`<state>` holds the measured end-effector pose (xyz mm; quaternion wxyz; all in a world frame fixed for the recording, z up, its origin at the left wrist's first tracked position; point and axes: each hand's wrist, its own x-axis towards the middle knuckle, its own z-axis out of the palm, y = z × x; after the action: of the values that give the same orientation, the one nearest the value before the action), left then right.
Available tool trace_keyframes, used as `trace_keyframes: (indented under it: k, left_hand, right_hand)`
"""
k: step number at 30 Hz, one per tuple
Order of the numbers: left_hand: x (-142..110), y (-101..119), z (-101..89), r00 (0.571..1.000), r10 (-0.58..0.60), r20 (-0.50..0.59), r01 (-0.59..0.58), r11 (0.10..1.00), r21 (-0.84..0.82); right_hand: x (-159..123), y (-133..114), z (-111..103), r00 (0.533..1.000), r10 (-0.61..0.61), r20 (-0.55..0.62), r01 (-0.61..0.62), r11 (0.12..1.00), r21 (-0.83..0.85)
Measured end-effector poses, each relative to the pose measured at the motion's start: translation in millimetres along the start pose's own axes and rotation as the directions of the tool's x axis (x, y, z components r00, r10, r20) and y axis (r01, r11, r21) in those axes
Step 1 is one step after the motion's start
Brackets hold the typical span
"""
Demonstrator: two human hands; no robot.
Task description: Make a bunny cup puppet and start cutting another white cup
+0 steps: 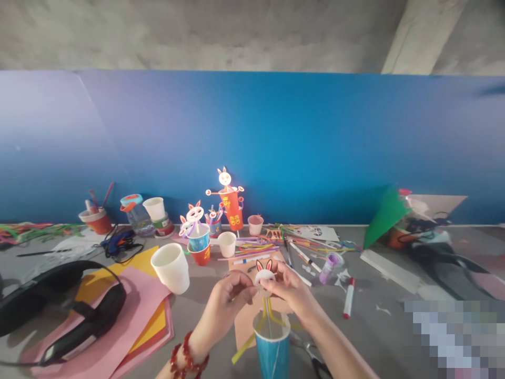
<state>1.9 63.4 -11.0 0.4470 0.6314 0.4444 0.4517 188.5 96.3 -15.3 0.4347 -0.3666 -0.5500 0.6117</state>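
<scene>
A white paper rabbit head [263, 277] with two dark-outlined ears tops yellow stems [266, 305]. The stems stand in a blue paper cup [272, 350] with a white rim, and yellow strips spread out over its edge. My right hand [291, 289] pinches the head from the right, its thumb across the front. At the head's left edge, my left hand [229, 300], with red beads on its wrist, has its fingertips closed on the rim. The fingers partly cover the rabbit's face. Scissors [311, 355] lie beside the cup, partly behind my right forearm.
Headphones [79, 295] rest on coloured paper [145, 289] at left, near a white cup [171, 267]. Behind stand finished-looking rabbit cups, one red [231, 208], one blue [198, 238]. A red-capped marker [349, 298] and a purple jar [328, 269] are at right. A blue partition [295, 142] rises behind.
</scene>
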Motion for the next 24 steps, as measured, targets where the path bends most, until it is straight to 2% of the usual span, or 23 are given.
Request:
trace_keyframes:
  k: [6,10,14,21,24]
  left_hand:
    - [1.3,-0.4,1.1,1.000,-0.007,0.011,0.007,1.000,0.009]
    - [1.5,3.4,-0.6,1.000,0.003,0.013,-0.003,0.999,0.047]
    - [2.8,9.1,-1.9,0.998,-0.014,0.057,0.014,1.000,0.007]
    - [3.9,10.8,3.5,1.000,-0.001,-0.015,0.002,0.995,0.096]
    - [-1.0,16.0,2.7,1.000,0.026,-0.010,-0.025,0.996,0.087]
  right_hand:
    - [0.2,-2.9,2.2,0.999,0.012,0.033,-0.012,1.000,-0.021]
    - [2.2,-11.5,-4.3,0.998,0.034,0.052,-0.031,0.997,-0.066]
    - [3.2,-20.8,-9.8,0.997,0.040,0.062,-0.033,0.992,-0.118]
    - [6.0,-12.5,-1.4,0.998,-0.021,-0.051,0.013,0.989,-0.144]
    - [6.1,-9.7,-4.5,0.992,-0.040,-0.123,0.023,0.991,-0.134]
